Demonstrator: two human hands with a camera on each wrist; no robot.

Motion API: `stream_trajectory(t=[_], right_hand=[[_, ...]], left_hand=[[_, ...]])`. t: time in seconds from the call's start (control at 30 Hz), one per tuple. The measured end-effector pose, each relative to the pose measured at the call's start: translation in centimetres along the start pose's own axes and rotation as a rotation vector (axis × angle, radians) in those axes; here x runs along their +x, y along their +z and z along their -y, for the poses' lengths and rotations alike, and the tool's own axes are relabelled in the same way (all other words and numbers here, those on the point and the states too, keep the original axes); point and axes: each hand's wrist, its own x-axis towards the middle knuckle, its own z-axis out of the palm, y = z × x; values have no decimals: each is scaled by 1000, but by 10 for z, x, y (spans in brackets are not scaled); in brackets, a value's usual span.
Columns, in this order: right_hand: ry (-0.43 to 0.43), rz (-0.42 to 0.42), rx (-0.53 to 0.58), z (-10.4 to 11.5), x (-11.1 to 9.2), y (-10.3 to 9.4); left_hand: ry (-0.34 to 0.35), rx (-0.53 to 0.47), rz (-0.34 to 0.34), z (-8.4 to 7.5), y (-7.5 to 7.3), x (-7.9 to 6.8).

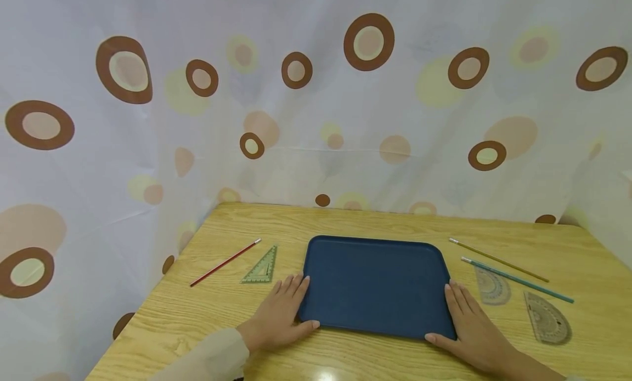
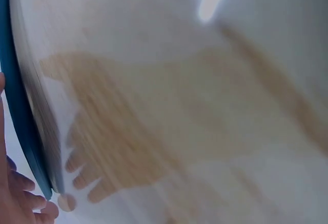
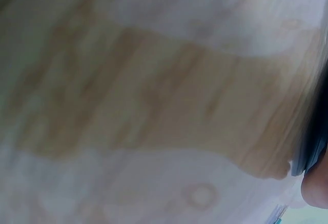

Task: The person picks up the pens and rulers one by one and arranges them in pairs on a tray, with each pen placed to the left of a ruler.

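A dark blue rectangular tray (image 1: 375, 288) with a raised rim lies flat on the wooden table. At its left side, my left hand (image 1: 277, 316) lays nearly straight fingers along the rim, thumb at the near left corner. My right hand (image 1: 475, 333) touches the right side likewise, its thumb at the near right corner. In the left wrist view, the tray's edge (image 2: 20, 96) runs beside the fingers (image 2: 23, 196). The right wrist view catches only a dark bit of tray (image 3: 313, 126) and part of a finger (image 3: 315, 183).
Left of the tray lie a red pencil (image 1: 225, 262) and a green set square (image 1: 270, 260). On its right are a yellow-brown pencil (image 1: 499, 260), a teal pencil (image 1: 517, 280) and two clear protractors (image 1: 494, 289), one partly under the teal pencil. A patterned curtain (image 1: 306, 112) hangs behind the table (image 1: 385, 364).
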Motion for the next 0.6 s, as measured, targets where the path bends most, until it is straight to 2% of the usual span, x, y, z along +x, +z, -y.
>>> stream_trajectory(t=[0.13, 0.37, 0.47, 0.6], right_hand=[[-8, 0, -4, 0, 0, 0], [-8, 0, 5, -1, 1, -1], [-13, -5, -1, -1, 1, 0], [-14, -6, -10, -2, 1, 0]], left_hand=[[-11, 6, -54, 4, 1, 2], [3, 81, -204, 4, -1, 5], [10, 95, -231, 4, -3, 6], [13, 58, -245, 7, -5, 6]])
